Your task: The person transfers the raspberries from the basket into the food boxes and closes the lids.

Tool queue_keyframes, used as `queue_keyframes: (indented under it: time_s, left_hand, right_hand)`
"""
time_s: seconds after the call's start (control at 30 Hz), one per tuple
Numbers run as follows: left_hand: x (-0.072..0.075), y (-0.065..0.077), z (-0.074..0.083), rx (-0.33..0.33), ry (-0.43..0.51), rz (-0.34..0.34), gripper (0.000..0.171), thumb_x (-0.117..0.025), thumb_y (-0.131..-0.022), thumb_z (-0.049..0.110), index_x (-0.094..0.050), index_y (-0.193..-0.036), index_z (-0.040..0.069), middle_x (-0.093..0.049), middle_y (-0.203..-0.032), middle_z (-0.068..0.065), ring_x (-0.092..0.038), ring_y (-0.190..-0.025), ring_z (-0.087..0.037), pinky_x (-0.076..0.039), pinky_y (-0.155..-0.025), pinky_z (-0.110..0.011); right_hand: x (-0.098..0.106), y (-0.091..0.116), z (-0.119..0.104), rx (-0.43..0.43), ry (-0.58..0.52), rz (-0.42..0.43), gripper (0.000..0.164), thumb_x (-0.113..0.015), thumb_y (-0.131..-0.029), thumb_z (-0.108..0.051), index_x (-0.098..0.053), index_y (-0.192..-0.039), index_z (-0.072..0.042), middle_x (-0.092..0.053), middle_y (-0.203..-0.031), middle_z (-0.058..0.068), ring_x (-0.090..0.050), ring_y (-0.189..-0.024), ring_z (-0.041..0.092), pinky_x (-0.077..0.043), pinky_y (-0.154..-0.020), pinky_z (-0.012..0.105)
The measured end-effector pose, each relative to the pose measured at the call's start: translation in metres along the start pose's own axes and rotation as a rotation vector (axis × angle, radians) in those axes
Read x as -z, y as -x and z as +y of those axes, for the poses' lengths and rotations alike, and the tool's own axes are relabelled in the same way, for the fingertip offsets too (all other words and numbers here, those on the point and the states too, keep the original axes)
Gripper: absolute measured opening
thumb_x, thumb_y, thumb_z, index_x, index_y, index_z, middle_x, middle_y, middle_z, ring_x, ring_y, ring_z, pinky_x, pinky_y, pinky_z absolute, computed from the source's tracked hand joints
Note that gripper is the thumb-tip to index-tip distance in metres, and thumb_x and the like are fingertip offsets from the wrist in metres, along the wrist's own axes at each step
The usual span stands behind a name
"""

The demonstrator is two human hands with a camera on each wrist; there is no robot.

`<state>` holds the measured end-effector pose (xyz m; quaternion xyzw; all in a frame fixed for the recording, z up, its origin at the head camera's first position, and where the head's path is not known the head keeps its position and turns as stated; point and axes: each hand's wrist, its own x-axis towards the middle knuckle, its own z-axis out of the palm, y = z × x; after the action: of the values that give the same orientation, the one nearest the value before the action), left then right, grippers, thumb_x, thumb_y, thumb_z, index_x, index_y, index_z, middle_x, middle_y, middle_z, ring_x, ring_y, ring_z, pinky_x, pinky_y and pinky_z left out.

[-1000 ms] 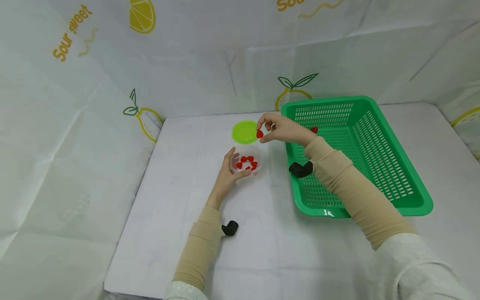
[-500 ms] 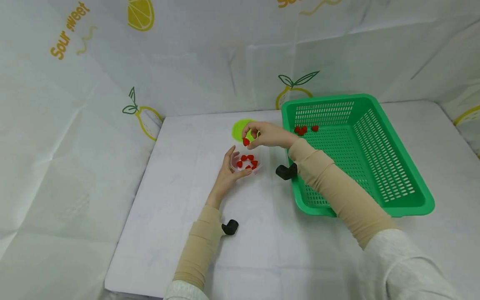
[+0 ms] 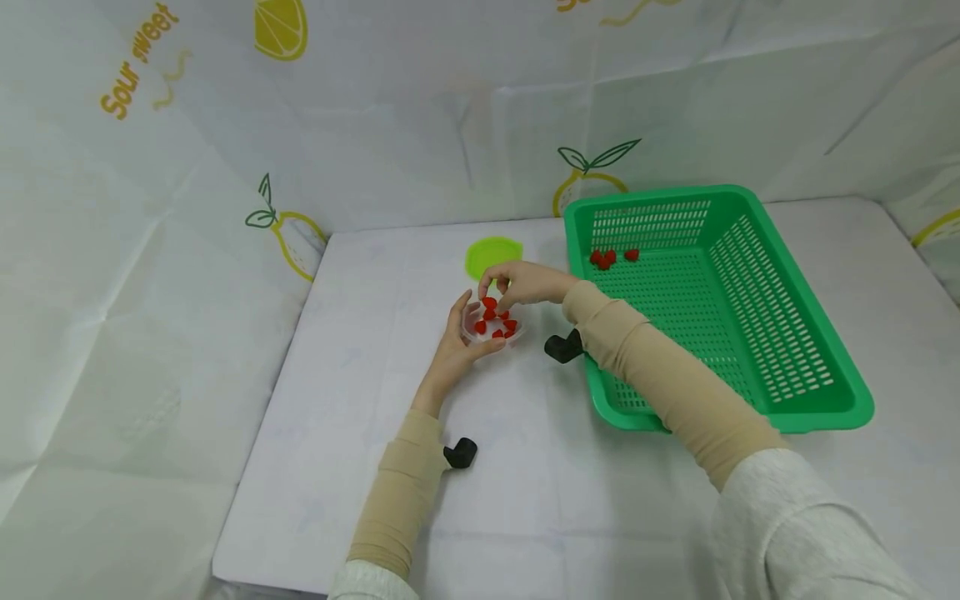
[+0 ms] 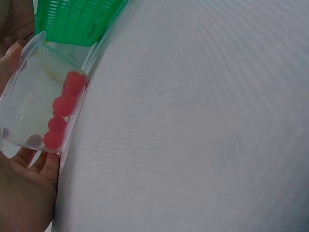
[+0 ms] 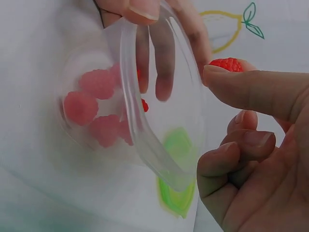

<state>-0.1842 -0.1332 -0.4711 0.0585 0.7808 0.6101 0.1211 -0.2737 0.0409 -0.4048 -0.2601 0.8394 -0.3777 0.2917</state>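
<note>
In the head view my left hand grips a clear plastic tub standing on the white table, its thumb on the near side and its fingers round the far side. Several red raspberries lie at the bottom of the tub, seen through its wall in the right wrist view. My right hand is over the far side of the tub. Between thumb and index finger it pinches one raspberry, close to the tub's open rim, while the other fingers curl toward the palm.
A bright green lid lies on the table behind the tub. To the right stands a green slotted basket with several raspberries in its far left corner. White cloth printed with lemons rises behind the table.
My right hand has moved left and toward me, carrying the raspberry from beside the lid to over the tub. My left hand has stayed on the tub.
</note>
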Motion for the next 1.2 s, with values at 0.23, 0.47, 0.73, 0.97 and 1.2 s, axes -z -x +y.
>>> queue_keyframes:
  time_s: [0.23,0.47,0.73,0.97,1.2]
  left_hand:
    - [0.0,0.0,0.002,0.025,-0.018,0.003,0.092,-0.072,-0.081,0.026,-0.01,-0.149,0.029,-0.026,-0.152,0.0,-0.024,-0.141,-0.021,-0.025,-0.113,-0.052]
    - [-0.001,0.0,0.002,0.013,-0.033,0.014,0.094,-0.072,-0.08,0.025,-0.009,-0.15,0.026,-0.025,-0.152,-0.003,-0.024,-0.141,-0.023,-0.026,-0.112,-0.053]
    - [0.0,-0.007,-0.016,0.02,-0.023,0.03,0.098,-0.077,-0.076,0.029,-0.011,-0.148,0.036,-0.026,-0.152,0.003,-0.025,-0.141,-0.02,-0.025,-0.114,-0.051]
    - [-0.002,-0.012,-0.03,-0.022,-0.042,0.068,0.097,-0.078,-0.072,0.04,-0.013,-0.143,0.046,-0.032,-0.147,0.01,-0.028,-0.139,-0.018,-0.028,-0.111,-0.053]
    - [-0.002,-0.013,-0.029,-0.016,-0.016,0.059,0.096,-0.078,-0.072,0.038,-0.013,-0.142,0.048,-0.031,-0.147,0.011,-0.034,-0.135,-0.017,-0.033,-0.11,-0.048]
  right_hand:
    - [-0.005,-0.005,0.002,-0.033,0.016,-0.064,0.032,-0.061,-0.08,-0.003,-0.06,-0.111,-0.01,-0.037,-0.076,0.003,-0.032,-0.057,0.014,-0.03,-0.053,0.022]
    - [-0.008,-0.006,-0.001,-0.021,0.116,-0.066,0.032,-0.06,-0.079,-0.003,-0.062,-0.11,-0.01,-0.037,-0.072,0.001,-0.037,-0.069,0.016,-0.031,-0.056,0.022]
    - [-0.014,-0.008,-0.001,-0.03,0.191,-0.088,0.031,-0.06,-0.08,-0.003,-0.063,-0.11,-0.011,-0.048,-0.08,0.002,-0.044,-0.078,0.017,-0.04,-0.059,0.02]
    - [-0.014,-0.009,0.001,-0.017,0.206,-0.115,0.03,-0.06,-0.082,-0.007,-0.065,-0.111,-0.011,-0.059,-0.101,0.01,-0.048,-0.088,0.02,-0.047,-0.069,0.022]
    - [-0.014,-0.01,0.002,-0.021,0.201,-0.124,0.032,-0.061,-0.081,-0.007,-0.065,-0.113,-0.011,-0.061,-0.103,0.01,-0.047,-0.084,0.019,-0.044,-0.065,0.021]
